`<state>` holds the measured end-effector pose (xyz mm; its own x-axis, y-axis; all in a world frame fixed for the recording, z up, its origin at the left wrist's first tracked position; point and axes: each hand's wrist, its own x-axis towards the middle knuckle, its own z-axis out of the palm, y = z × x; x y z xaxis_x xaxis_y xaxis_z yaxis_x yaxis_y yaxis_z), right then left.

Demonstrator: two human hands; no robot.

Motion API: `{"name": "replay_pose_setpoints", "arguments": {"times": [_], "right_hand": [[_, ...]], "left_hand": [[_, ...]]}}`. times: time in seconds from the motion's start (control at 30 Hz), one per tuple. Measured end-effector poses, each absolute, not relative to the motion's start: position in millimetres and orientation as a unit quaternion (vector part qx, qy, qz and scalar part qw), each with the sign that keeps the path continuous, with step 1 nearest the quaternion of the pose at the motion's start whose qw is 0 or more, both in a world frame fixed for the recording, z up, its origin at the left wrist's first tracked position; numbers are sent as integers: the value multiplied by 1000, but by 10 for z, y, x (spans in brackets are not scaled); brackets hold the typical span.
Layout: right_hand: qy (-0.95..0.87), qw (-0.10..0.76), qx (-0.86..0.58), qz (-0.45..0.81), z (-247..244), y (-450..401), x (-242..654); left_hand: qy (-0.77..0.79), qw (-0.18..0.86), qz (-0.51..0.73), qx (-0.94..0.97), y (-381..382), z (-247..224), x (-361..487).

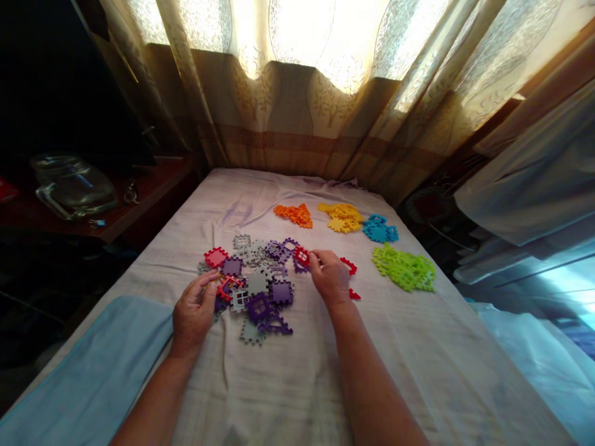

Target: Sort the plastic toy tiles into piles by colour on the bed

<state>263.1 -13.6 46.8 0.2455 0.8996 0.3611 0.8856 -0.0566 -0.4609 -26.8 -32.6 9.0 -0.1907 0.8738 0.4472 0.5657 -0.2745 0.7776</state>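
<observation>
My right hand (331, 275) pinches a red window-shaped interlocking tile (301, 256) between thumb and fingers, over the right side of a mixed pile. At the pile's left edge my left hand (195, 310) has its thumb and fingertips pressed together; a small yellowish bit shows there, but what they hold is unclear. Beside those fingertips lies a red openwork piece (229, 286). Purple tiles (281, 292) and grey tiles (257, 284) overlap in the pile, with a flat red tile (216, 256) at its upper left. More red pieces (348, 266) lie partly hidden behind my right hand.
Sorted heaps lie farther back: orange pieces (294, 215), yellow pieces (344, 218), blue pieces (380, 230) and green pieces (404, 268). A light blue cloth (93, 371) covers the table's left front. A glass jug (74, 186) stands on a dark side table, and curtains (302, 118) hang behind.
</observation>
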Motion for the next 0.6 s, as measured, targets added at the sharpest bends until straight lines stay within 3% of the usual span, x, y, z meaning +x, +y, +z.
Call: {"name": "replay_pose_setpoints", "arguments": {"times": [0.37, 0.6], "right_hand": [[-490, 229, -841, 21, 394, -298, 3542], [-490, 197, -849, 12, 459, -326, 3487]], "left_hand": [[610, -58, 378, 694, -361, 68, -304], [628, -34, 320, 709, -377, -14, -347]]}}
